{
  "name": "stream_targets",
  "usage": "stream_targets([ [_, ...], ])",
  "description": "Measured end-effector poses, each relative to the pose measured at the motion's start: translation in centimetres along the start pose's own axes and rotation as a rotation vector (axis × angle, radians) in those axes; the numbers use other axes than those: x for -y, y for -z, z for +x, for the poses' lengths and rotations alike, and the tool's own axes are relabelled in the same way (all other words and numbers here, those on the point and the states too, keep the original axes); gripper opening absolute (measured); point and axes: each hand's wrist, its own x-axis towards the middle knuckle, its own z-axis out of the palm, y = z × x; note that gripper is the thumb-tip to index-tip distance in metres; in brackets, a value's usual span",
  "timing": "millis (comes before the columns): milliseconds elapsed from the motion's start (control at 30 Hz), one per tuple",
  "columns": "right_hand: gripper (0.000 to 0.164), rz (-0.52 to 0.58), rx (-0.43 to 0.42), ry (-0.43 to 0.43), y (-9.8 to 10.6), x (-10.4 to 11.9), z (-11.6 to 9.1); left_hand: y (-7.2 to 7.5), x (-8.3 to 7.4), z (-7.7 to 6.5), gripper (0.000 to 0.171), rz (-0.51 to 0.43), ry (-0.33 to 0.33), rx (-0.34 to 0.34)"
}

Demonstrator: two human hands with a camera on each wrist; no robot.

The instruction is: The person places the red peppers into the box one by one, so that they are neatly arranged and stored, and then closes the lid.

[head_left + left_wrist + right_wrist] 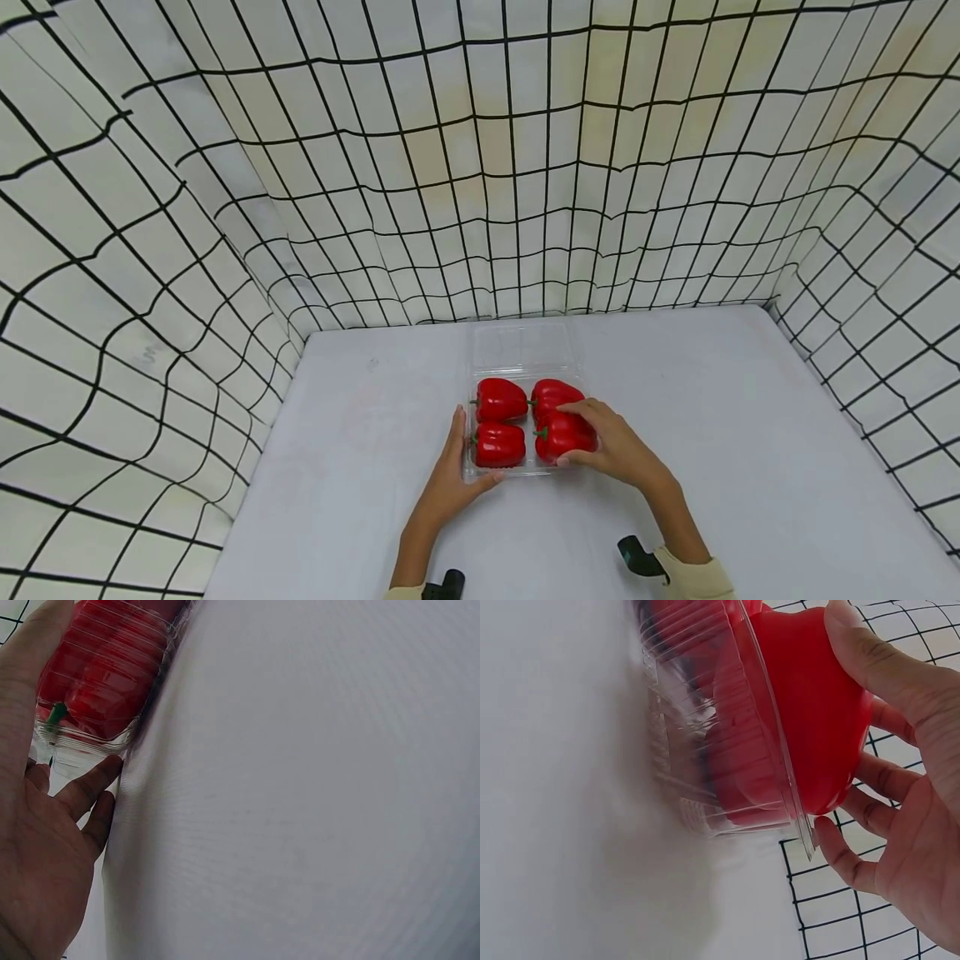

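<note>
A clear plastic clamshell container [529,472] holds several red bell peppers with green stems. Its two left peppers, the back one [501,399] and the front one [498,446], lie side by side; another pepper [555,392] is at the back right. My right hand [626,448] grips the front-right bell pepper [564,435] between thumb and fingers. In the right wrist view, this pepper [814,712] bulges above the container's rim. My left hand [447,490] rests against the container's left side with fingers extended, its thumb along the front edge.
The container's transparent lid [523,346] lies folded back toward the rear of the white table [375,433]. Black netting [487,175] over pale walls borders the table at the back and both sides.
</note>
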Motion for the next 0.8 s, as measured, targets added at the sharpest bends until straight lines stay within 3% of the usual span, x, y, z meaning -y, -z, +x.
stream_targets([
  [567,0.076,-0.119,-0.054,-0.018,-0.8,0.0,-0.2,0.2,-0.3,0.1,0.112,-0.015,0.006,0.002],
  [800,0.073,-0.164,-0.104,0.027,-1.5,-0.4,-0.3,0.1,-0.3,0.0,0.112,-0.023,0.003,-0.005],
])
